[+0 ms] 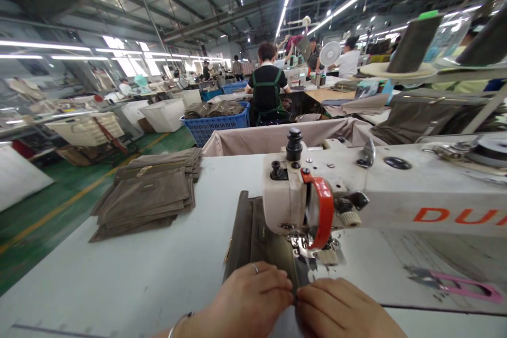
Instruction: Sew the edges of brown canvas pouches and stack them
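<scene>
Got two bare hands up front, left hand and right hand, nearly meeting at the fingertips on one brown fabric piece, mostly just ahead of them, partly hidden by one white sewing machine. Can't tell if pinching or just pressing. Also spotting one pair of pink snips off to their right, plus one brown stack to their left, too overlapped to count.

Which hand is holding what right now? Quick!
Left hand: fingers bent on the olive-brown zippered fabric piece; can't tell if it's gripping.
Right hand: fingers together at its edge; grip hidden.
</scene>
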The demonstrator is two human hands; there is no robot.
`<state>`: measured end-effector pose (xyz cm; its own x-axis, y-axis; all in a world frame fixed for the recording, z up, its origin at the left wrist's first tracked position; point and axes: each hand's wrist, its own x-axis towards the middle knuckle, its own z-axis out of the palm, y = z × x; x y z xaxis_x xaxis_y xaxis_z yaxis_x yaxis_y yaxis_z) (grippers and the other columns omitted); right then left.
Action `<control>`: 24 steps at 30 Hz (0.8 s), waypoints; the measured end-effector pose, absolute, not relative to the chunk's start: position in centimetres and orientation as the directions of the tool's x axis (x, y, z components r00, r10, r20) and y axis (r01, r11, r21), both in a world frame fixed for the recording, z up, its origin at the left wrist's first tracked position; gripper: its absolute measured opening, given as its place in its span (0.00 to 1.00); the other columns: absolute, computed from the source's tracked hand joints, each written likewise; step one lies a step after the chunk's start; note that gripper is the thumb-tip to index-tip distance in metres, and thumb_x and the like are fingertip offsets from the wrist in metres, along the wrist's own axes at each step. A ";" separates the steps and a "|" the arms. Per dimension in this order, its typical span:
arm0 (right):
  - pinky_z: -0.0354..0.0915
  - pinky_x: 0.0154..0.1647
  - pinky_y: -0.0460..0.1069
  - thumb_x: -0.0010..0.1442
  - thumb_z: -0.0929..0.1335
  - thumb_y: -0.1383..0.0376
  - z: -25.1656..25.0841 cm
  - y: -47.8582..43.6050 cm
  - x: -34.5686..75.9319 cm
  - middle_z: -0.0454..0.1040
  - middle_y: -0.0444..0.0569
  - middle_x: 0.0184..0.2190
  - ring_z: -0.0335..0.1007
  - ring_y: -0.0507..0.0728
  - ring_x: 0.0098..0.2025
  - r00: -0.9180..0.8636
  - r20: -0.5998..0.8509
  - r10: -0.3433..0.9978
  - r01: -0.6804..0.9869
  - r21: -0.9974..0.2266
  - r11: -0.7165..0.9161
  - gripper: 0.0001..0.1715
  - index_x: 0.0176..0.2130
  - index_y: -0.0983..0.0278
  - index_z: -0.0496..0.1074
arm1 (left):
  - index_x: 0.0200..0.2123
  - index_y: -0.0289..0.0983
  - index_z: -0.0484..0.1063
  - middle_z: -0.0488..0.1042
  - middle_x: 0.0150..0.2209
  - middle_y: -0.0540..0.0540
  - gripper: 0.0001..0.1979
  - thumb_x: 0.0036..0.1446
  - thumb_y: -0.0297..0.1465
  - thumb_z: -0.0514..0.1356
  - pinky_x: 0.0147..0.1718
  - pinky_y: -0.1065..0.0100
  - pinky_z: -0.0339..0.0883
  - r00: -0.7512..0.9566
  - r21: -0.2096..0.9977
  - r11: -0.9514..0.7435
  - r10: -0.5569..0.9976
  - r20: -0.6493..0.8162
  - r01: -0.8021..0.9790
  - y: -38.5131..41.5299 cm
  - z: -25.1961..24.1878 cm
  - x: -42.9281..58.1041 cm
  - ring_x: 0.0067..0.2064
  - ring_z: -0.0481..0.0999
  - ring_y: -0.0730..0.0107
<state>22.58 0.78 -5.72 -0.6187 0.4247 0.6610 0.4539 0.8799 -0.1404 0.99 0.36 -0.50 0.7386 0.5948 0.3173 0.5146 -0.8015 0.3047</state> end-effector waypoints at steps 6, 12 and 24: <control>0.70 0.35 0.50 0.67 0.57 0.72 -4.1 2.4 22.6 0.77 0.46 0.36 0.73 0.56 0.35 -0.707 0.506 0.494 0.462 -0.198 0.864 0.17 0.43 0.61 0.73 | 0.46 0.35 0.72 0.78 0.47 0.45 0.14 0.61 0.19 0.53 0.55 0.67 0.66 0.738 0.337 -0.771 0.627 0.249 0.541 2.0 -1.2 0.9 0.50 0.76 0.67; 0.73 0.41 0.55 0.58 0.63 0.73 -2.9 3.5 22.6 0.77 0.50 0.42 0.74 0.61 0.42 -0.679 0.447 0.583 0.530 -0.252 0.810 0.16 0.44 0.61 0.73 | 0.46 0.36 0.73 0.78 0.48 0.47 0.13 0.62 0.21 0.54 0.55 0.67 0.66 0.719 0.302 -0.753 0.653 0.237 0.584 3.9 -0.9 0.8 0.51 0.76 0.66; 0.73 0.41 0.57 0.63 0.60 0.72 -3.6 3.8 22.9 0.75 0.52 0.46 0.73 0.62 0.43 -0.638 0.419 0.646 0.571 -0.304 0.762 0.18 0.50 0.61 0.69 | 0.42 0.40 0.75 0.79 0.44 0.50 0.08 0.61 0.25 0.60 0.54 0.65 0.68 0.639 0.189 -0.709 0.699 0.321 0.680 7.1 -2.9 0.9 0.49 0.76 0.65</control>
